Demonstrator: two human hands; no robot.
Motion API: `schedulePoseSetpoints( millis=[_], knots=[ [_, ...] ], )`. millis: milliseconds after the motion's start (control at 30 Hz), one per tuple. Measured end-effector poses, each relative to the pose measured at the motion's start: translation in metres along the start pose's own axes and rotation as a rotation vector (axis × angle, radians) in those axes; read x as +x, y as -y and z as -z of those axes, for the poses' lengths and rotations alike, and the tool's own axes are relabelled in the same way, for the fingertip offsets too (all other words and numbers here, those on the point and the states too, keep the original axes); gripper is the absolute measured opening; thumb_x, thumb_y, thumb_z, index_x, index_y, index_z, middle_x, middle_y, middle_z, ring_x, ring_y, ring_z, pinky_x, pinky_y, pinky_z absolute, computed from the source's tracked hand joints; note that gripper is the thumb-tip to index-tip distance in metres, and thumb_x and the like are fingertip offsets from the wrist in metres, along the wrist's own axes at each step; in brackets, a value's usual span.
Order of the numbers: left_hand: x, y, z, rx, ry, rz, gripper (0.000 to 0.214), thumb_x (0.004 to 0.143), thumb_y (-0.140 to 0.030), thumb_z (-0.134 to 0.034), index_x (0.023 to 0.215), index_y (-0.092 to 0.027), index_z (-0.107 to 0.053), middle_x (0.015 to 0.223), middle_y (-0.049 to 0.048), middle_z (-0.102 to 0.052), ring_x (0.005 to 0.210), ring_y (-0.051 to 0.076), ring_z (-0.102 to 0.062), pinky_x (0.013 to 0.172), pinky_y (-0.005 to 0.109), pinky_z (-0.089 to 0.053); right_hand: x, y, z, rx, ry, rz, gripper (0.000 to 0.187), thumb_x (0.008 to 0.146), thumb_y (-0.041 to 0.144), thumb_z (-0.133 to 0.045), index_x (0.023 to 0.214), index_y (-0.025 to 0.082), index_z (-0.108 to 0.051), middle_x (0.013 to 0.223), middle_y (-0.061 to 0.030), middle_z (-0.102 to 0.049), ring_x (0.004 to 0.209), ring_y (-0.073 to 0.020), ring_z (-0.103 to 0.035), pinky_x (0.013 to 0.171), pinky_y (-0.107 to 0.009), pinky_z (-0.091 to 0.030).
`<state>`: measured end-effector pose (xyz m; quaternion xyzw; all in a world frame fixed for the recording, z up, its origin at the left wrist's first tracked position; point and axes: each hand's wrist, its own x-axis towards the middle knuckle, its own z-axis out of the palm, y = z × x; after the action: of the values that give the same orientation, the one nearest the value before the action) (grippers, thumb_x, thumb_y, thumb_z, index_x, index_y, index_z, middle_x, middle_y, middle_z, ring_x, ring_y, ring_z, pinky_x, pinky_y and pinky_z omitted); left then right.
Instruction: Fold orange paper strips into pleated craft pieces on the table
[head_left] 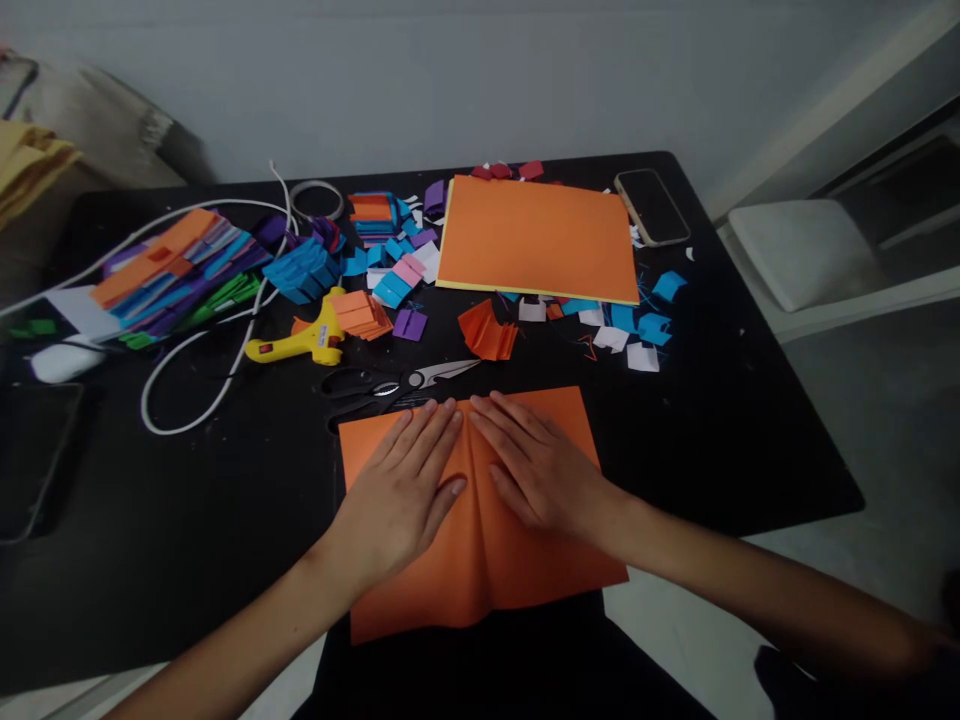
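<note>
An orange sheet of paper (540, 560) with a raised crease down its middle lies at the table's front edge, its lower part reaching past the edge. My left hand (401, 480) rests flat on the sheet's left half, fingers stretched out. On the right half, my right hand (544, 465) lies flat as well, fingertips close to the crease. Nothing is gripped by either hand. Just beyond the sheet, black-handled scissors (416, 380) lie with their blades pointing right. A pleated orange paper piece (489, 330) sits behind the scissors.
A stack of orange sheets (540, 240) lies at the back, near a phone (652, 207). Left of it are a yellow glue gun (300, 343), a looped white cable (154, 420) and bundles of folded coloured paper (187, 265). Blue scraps (654, 328) lie scattered on the right.
</note>
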<state>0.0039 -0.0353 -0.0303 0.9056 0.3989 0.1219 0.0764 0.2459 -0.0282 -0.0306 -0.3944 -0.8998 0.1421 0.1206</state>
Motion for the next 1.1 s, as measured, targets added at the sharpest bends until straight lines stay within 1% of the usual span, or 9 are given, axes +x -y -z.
schedulePoseSetpoints(
  millis=[200, 333, 533, 700, 800, 900, 933, 1000, 1100],
  knots=[
    [0.004, 0.002, 0.009, -0.097, 0.01, 0.044, 0.064, 0.104, -0.035, -0.055, 0.16, -0.008, -0.037, 0.162, 0.0212, -0.047, 0.151, 0.036, -0.045, 0.122, 0.057, -0.044, 0.0, -0.003, 0.006, 0.091, -0.055, -0.031, 0.056, 0.105, 0.026, -0.046, 0.157, 0.005, -0.041, 0.167, -0.0207, -0.041, 0.159, -0.0317, -0.033, 0.125, -0.055, -0.042],
    [0.016, 0.006, 0.02, -0.161, -0.027, 0.092, 0.064, 0.101, -0.038, -0.062, 0.155, -0.011, -0.042, 0.155, 0.0228, -0.053, 0.146, 0.039, -0.05, 0.118, 0.058, -0.047, 0.002, -0.008, 0.01, 0.08, -0.091, -0.122, 0.066, 0.103, 0.042, -0.056, 0.159, 0.01, -0.039, 0.167, -0.0235, -0.039, 0.159, -0.0374, -0.032, 0.125, -0.065, -0.036],
    [0.029, 0.007, 0.026, -0.175, -0.027, 0.169, 0.055, 0.096, -0.04, -0.069, 0.142, -0.013, -0.055, 0.133, 0.0217, -0.064, 0.123, 0.04, -0.063, 0.102, 0.058, -0.056, 0.002, -0.011, 0.005, 0.058, -0.09, -0.119, 0.07, 0.103, 0.044, -0.056, 0.161, 0.01, -0.036, 0.165, -0.0216, -0.044, 0.157, -0.0363, -0.036, 0.125, -0.064, -0.037],
    [0.041, 0.018, 0.031, -0.221, 0.048, 0.239, 0.025, 0.098, -0.024, -0.064, 0.121, -0.015, -0.064, 0.11, 0.014, -0.071, 0.101, 0.032, -0.068, 0.088, 0.047, -0.056, 0.007, -0.011, 0.011, 0.054, -0.13, -0.122, 0.06, 0.101, 0.044, -0.06, 0.15, 0.01, -0.053, 0.158, -0.0212, -0.053, 0.151, -0.0385, -0.044, 0.121, -0.062, -0.041],
    [0.05, 0.023, 0.045, -0.328, 0.136, 0.26, 0.01, 0.1, -0.02, -0.058, 0.105, -0.019, -0.066, 0.098, 0.0074, -0.072, 0.088, 0.024, -0.069, 0.076, 0.035, -0.052, 0.017, -0.013, 0.024, 0.073, -0.17, -0.098, 0.047, 0.1, 0.04, -0.063, 0.136, 0.01, -0.064, 0.147, -0.0209, -0.064, 0.143, -0.0377, -0.053, 0.122, -0.062, -0.038],
    [0.059, 0.025, 0.067, -0.39, 0.15, 0.253, 0.011, 0.101, -0.023, -0.056, 0.094, -0.02, -0.065, 0.089, 0.0031, -0.071, 0.078, 0.019, -0.066, 0.067, 0.029, -0.046, 0.03, -0.016, 0.045, 0.188, -0.145, -0.101, 0.037, 0.1, 0.034, -0.065, 0.132, 0.015, -0.066, 0.124, -0.0141, -0.077, 0.117, -0.0303, -0.071, 0.119, -0.058, -0.04],
    [0.063, 0.026, 0.076, -0.4, 0.151, 0.235, 0.012, 0.101, -0.024, -0.056, 0.093, -0.02, -0.064, 0.088, 0.002, -0.07, 0.077, 0.018, -0.065, 0.065, 0.028, -0.044, 0.035, -0.017, 0.053, 0.221, -0.12, -0.096, 0.033, 0.101, 0.032, -0.064, 0.129, 0.016, -0.067, 0.119, -0.0125, -0.078, 0.11, -0.0284, -0.074, 0.114, -0.055, -0.045],
    [0.071, 0.026, 0.094, -0.389, 0.139, 0.197, 0.014, 0.101, -0.026, -0.056, 0.092, -0.021, -0.065, 0.086, 0.0008, -0.071, 0.074, 0.017, -0.064, 0.063, 0.027, -0.042, 0.047, -0.017, 0.073, 0.251, -0.064, -0.099, 0.017, 0.1, 0.025, -0.064, 0.113, 0.018, -0.073, 0.106, -0.009, -0.08, 0.098, -0.0264, -0.075, 0.091, -0.042, -0.055],
    [0.083, 0.027, 0.121, -0.299, 0.103, 0.149, 0.014, 0.101, -0.029, -0.057, 0.093, -0.022, -0.067, 0.081, -0.0003, -0.071, 0.068, 0.017, -0.062, 0.059, 0.027, -0.038, 0.061, -0.01, 0.11, 0.205, -0.01, -0.127, 0.011, 0.099, 0.017, -0.063, 0.097, 0.019, -0.074, 0.091, -0.0052, -0.079, 0.083, -0.0233, -0.074, 0.072, -0.034, -0.051]
  ],
)
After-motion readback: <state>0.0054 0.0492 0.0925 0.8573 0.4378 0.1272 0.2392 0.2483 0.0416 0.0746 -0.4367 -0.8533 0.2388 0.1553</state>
